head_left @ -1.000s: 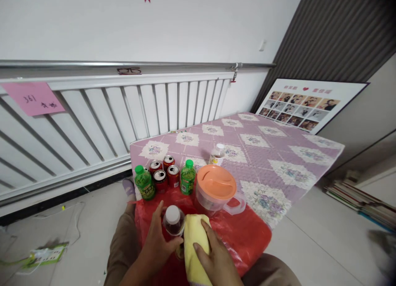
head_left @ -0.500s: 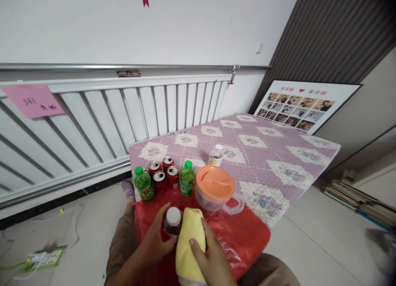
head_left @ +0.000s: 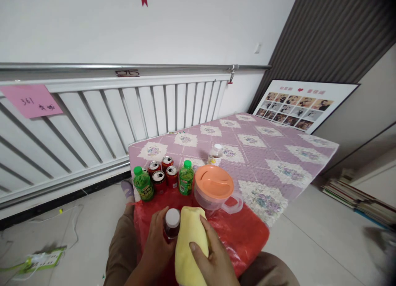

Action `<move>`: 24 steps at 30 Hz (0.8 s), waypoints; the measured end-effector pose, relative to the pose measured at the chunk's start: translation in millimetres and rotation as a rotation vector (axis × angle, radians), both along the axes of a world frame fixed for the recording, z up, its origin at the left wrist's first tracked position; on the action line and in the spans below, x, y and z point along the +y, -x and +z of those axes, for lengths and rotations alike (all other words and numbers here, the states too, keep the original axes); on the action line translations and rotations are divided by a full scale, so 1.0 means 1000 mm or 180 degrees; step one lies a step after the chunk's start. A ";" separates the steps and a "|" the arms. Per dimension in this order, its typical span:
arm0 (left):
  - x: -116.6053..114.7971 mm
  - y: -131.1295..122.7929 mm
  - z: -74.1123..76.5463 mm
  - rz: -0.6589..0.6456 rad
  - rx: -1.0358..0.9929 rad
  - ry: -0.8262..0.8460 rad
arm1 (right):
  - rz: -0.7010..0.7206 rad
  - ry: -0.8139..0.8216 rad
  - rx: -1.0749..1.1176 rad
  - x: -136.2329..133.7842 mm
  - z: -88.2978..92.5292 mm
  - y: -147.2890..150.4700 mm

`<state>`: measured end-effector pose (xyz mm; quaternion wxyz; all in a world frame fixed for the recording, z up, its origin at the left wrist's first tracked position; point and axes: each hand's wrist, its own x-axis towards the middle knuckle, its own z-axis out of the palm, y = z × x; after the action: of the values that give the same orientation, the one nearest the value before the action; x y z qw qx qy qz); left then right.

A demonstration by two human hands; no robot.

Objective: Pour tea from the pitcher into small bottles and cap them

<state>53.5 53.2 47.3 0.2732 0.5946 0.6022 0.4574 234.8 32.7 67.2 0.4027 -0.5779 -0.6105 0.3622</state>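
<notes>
floral cover (head_left: 251, 141), red plastic (head_left: 247, 232) at near end; left hand (head_left: 157, 241) wrapped round white-capped bottle (head_left: 172, 219), right hand (head_left: 215, 255) gripping yellow cloth (head_left: 190, 240) just beside it; cans (head_left: 171, 178) behind.

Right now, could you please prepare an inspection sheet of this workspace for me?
Surface: purple floral cover; red plastic sheet across its near end.
Things in hand: white-capped bottle; yellow cloth beside it.
Clutter: two green-capped bottles, opened red cans, orange-lidded jug, second white-capped bottle behind the jug.
Grips: left grip curls around the nearer bottle; right grip holds the cloth.
Cables: white cable and yellow-green cable on the floor, near a power strip.
Surroundings: white radiator with pink note; photo board; stacked books.
</notes>
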 end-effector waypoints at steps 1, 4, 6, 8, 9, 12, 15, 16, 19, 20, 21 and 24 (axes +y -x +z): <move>-0.001 0.000 0.001 -0.0012 -0.0075 0.0063 | 0.0009 -0.0002 0.0023 0.000 0.001 0.001; -0.003 -0.001 -0.003 -0.0079 -0.0219 0.0107 | -0.0098 0.0036 -0.0002 0.003 -0.008 0.003; -0.004 0.000 -0.008 -0.0129 -0.0190 0.0108 | -0.0176 0.0081 -0.0039 0.005 -0.021 0.002; -0.006 0.001 -0.013 -0.0142 -0.0093 0.0123 | -0.0185 0.0118 -0.0118 0.006 -0.032 -0.001; -0.006 0.001 -0.016 -0.0120 -0.0040 0.0125 | -0.0159 0.0131 -0.0170 0.006 -0.036 -0.003; -0.007 0.003 -0.022 0.0034 0.0093 0.0088 | -0.0083 0.0156 -0.0298 0.006 -0.040 -0.006; -0.006 0.004 -0.025 0.0124 0.0189 0.0054 | -0.0078 0.0142 -0.0271 0.004 -0.034 -0.007; -0.005 0.005 -0.025 0.0127 0.0212 0.0051 | -0.0095 0.0116 -0.0226 0.004 -0.031 -0.007; -0.004 0.005 -0.020 0.0081 0.0210 0.0077 | -0.0132 0.0054 -0.0078 0.000 -0.018 -0.007; -0.004 0.005 -0.018 0.0067 0.0176 0.0098 | -0.0114 0.0053 -0.0047 -0.001 -0.013 -0.006; -0.005 0.005 -0.016 0.0056 0.0125 0.0132 | -0.0079 0.0062 -0.0025 -0.002 -0.008 -0.005; -0.008 0.003 -0.009 0.0048 -0.0086 0.0328 | 0.0070 0.0095 -0.0014 -0.002 0.003 -0.001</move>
<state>50.1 45.1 38.5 0.3080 0.5690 0.6257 0.4358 235.7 30.3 70.2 0.3888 -0.5779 -0.6122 0.3744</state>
